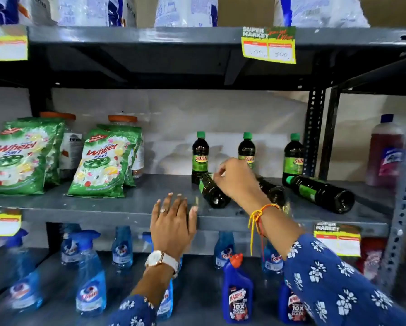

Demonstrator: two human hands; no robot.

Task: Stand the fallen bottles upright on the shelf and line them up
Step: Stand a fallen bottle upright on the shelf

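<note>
Three dark bottles with green caps stand upright at the back of the grey middle shelf (103,208): a left one (200,156), a middle one (246,147) and a right one (293,156). Three more lie on their sides in front: a left fallen bottle (213,191), a middle fallen bottle (271,190) partly hidden by my wrist, and a right fallen bottle (322,192). My right hand (234,177) reaches over the neck of the left fallen bottle, fingers curled at its cap. My left hand (171,222) rests flat on the shelf's front edge, fingers apart.
Green detergent packets (103,163) and jars stand at the shelf's left. A pink bottle (385,151) stands beyond the right upright post (314,128). Blue spray bottles (89,274) and toilet-cleaner bottles (237,292) fill the shelf below. Price tags hang on the shelf edges.
</note>
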